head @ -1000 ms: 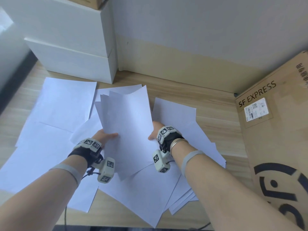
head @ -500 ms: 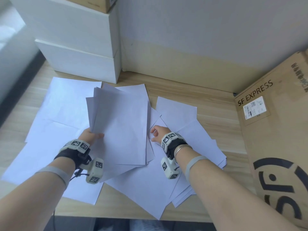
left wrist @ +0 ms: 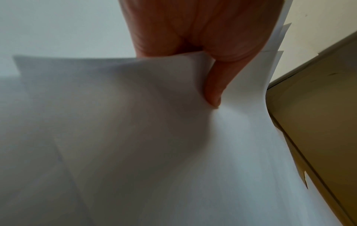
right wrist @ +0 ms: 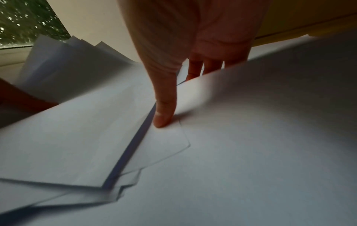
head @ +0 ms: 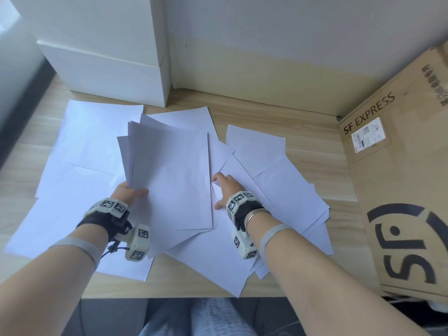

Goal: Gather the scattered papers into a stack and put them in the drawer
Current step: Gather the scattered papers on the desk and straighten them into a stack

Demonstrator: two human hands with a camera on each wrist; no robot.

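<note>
Office-like corner: wooden desk [head: 303,132] under loose papers [head: 97,141], white boxes [head: 109,69], courier carton [head: 400,190].

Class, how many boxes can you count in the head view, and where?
3: the lower white box at far left, the upper white box stacked on it, the cardboard box at right. Others may be out of frame.

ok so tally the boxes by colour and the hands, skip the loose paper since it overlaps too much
white boxes: 2, stacked
brown cardboard box: 1
hands: 2, the left hand gripping a bunch of papers, the right hand with fingers under a sheet and thumb on top
total: 5
</note>
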